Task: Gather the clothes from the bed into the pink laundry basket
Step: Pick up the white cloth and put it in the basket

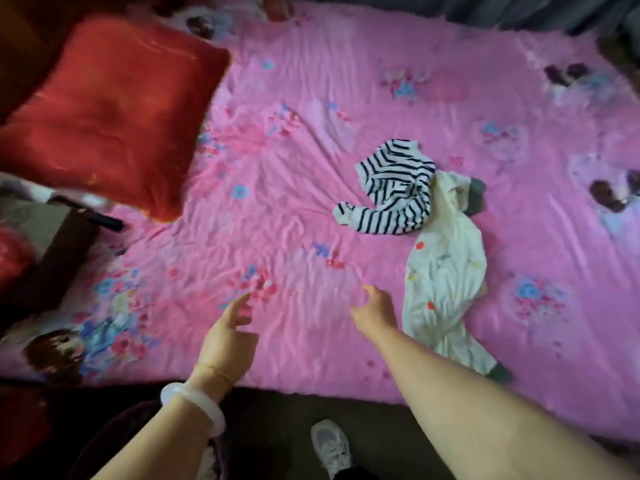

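Two small garments lie crumpled on the pink patterned bed sheet [311, 168], right of centre. A navy-and-white striped top [394, 188] is the farther one. A white one-piece with coloured dots [443, 278] trails from it toward the bed's near edge. My right hand [375, 311] hovers over the sheet just left of the white one-piece, fingers apart, holding nothing. My left hand [230, 336], with a pale bangle on the wrist, is over the near part of the sheet, fingers spread and empty. The pink laundry basket is not in view.
A large red pillow [107, 109] lies at the bed's upper left. Dark furniture and a red object [14, 258] stand beside the bed on the left. My shoe [330, 445] is on the dark floor below the bed's near edge.
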`<action>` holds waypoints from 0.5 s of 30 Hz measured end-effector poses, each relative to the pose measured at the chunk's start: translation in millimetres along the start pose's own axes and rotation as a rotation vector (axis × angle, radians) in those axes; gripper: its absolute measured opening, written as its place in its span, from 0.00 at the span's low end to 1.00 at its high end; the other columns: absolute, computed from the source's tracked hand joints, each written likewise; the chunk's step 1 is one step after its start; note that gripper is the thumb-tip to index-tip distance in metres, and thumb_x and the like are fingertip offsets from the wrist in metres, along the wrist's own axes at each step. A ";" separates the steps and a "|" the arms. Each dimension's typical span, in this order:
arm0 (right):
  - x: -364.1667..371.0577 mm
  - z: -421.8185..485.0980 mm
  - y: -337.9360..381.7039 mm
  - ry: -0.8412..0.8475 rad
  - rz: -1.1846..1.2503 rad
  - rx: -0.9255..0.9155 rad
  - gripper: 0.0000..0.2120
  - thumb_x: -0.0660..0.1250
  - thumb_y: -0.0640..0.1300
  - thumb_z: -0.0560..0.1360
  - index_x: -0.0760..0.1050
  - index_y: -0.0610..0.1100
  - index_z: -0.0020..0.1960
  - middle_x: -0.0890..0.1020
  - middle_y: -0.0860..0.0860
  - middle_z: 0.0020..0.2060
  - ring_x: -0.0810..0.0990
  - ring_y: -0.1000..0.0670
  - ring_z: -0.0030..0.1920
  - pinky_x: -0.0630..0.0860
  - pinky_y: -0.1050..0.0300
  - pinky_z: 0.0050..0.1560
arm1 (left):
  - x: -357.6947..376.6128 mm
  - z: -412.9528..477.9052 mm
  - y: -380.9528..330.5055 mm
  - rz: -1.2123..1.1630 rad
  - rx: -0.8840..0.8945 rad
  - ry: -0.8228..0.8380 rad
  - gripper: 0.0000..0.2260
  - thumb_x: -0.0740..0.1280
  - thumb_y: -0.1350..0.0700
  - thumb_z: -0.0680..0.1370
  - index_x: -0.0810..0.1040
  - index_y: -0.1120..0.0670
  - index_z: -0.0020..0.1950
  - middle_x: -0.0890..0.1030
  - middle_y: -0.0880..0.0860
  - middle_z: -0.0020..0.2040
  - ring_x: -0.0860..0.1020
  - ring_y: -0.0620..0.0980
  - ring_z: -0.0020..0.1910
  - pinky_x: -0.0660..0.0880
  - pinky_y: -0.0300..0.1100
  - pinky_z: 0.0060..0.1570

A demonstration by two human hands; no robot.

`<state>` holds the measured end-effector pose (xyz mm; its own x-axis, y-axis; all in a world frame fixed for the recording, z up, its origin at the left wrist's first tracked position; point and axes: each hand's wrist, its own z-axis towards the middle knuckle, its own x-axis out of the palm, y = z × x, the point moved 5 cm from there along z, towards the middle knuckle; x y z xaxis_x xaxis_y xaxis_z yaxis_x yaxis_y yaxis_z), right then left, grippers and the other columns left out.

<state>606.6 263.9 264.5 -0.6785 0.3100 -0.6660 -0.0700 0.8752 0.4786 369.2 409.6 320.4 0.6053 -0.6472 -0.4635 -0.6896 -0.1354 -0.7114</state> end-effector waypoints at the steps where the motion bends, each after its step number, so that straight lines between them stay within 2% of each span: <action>1: -14.0 10.1 -17.7 -0.040 0.003 0.069 0.25 0.68 0.41 0.71 0.72 0.44 0.67 0.73 0.39 0.62 0.77 0.40 0.58 0.72 0.56 0.57 | 10.4 4.9 -8.8 0.009 0.028 0.020 0.31 0.66 0.73 0.71 0.68 0.46 0.68 0.78 0.59 0.55 0.78 0.56 0.44 0.75 0.47 0.46; 4: -56.5 46.7 -75.2 -0.123 0.008 0.269 0.23 0.65 0.42 0.72 0.72 0.47 0.67 0.71 0.38 0.64 0.73 0.39 0.62 0.70 0.55 0.60 | 60.9 31.9 -34.2 0.091 0.108 0.090 0.31 0.66 0.72 0.71 0.69 0.51 0.70 0.79 0.60 0.52 0.78 0.54 0.45 0.75 0.45 0.46; 6: -66.0 75.3 -112.3 -0.071 -0.046 0.400 0.22 0.63 0.47 0.73 0.72 0.47 0.67 0.74 0.43 0.65 0.71 0.40 0.65 0.67 0.55 0.62 | 90.8 43.9 -45.7 0.123 0.131 0.132 0.30 0.66 0.71 0.72 0.68 0.51 0.71 0.78 0.57 0.52 0.77 0.52 0.44 0.74 0.42 0.44; 9: -59.8 127.5 -168.6 0.014 -0.052 0.514 0.29 0.61 0.55 0.69 0.72 0.44 0.67 0.74 0.43 0.65 0.74 0.41 0.64 0.70 0.50 0.66 | 126.4 55.1 -52.0 0.140 0.116 0.196 0.30 0.64 0.69 0.73 0.68 0.47 0.71 0.77 0.53 0.54 0.76 0.49 0.39 0.71 0.38 0.35; 11: -56.9 124.2 -175.6 0.058 0.086 0.535 0.24 0.66 0.53 0.68 0.75 0.43 0.61 0.78 0.44 0.58 0.77 0.44 0.57 0.75 0.51 0.59 | 143.9 61.8 -50.6 0.144 0.102 0.219 0.30 0.64 0.69 0.74 0.67 0.46 0.71 0.77 0.52 0.55 0.75 0.45 0.37 0.69 0.36 0.32; 13: -53.7 110.4 -170.7 0.026 0.373 0.540 0.12 0.72 0.47 0.67 0.76 0.44 0.48 0.79 0.46 0.43 0.78 0.46 0.44 0.78 0.54 0.44 | 156.1 64.3 -48.7 0.157 0.092 0.240 0.30 0.64 0.69 0.73 0.67 0.45 0.71 0.77 0.51 0.54 0.76 0.46 0.37 0.70 0.36 0.32; 14: -55.5 107.9 -168.0 -0.045 0.459 0.525 0.10 0.74 0.46 0.64 0.76 0.44 0.41 0.78 0.46 0.38 0.77 0.46 0.39 0.78 0.53 0.41 | 158.0 62.6 -50.0 0.157 0.084 0.247 0.30 0.64 0.69 0.73 0.67 0.45 0.71 0.77 0.51 0.55 0.77 0.47 0.38 0.70 0.36 0.33; 15: -60.4 107.0 -165.3 -0.170 0.530 0.501 0.08 0.75 0.46 0.61 0.77 0.45 0.35 0.78 0.47 0.35 0.77 0.46 0.37 0.78 0.50 0.42 | 159.5 60.5 -50.8 0.163 0.082 0.255 0.31 0.64 0.68 0.73 0.67 0.45 0.72 0.77 0.51 0.55 0.78 0.48 0.40 0.72 0.37 0.36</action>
<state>737.4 140.2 164.3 -0.4035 0.7545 -0.5175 0.6036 0.6446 0.4691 524.8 358.7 250.6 0.3631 -0.8241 -0.4349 -0.7285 0.0399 -0.6839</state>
